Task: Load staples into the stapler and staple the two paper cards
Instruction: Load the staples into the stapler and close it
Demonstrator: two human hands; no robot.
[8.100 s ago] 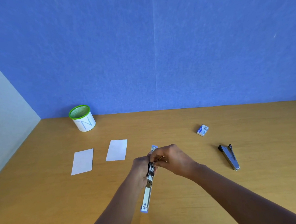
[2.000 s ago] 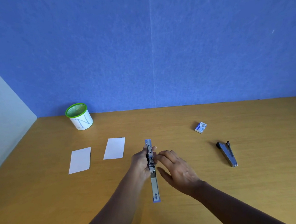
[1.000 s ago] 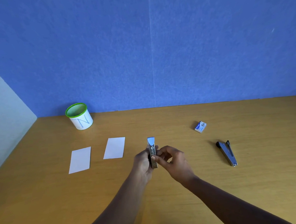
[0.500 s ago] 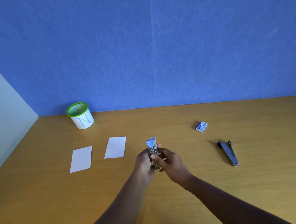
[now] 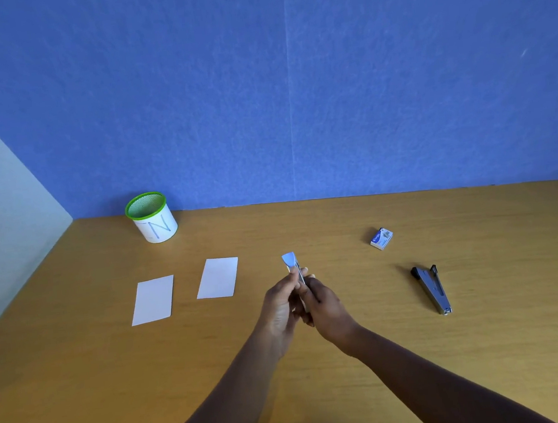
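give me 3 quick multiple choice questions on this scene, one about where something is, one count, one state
1. Where is the staple box?
A) on a shelf
B) on the table, far right, beyond the grey stapler
C) on the floor

2. How many white paper cards lie on the table?
A) one
B) three
C) two

3. The blue-tipped stapler is:
A) gripped by the left hand and right hand
B) lying untouched
C) hanging on the wall

Answers:
1 B, the box lies on the wood just beyond the grey stapler.
2 C, two cards lie side by side, apart.
3 A, both hands hold it above the table, blue tip pointing away.
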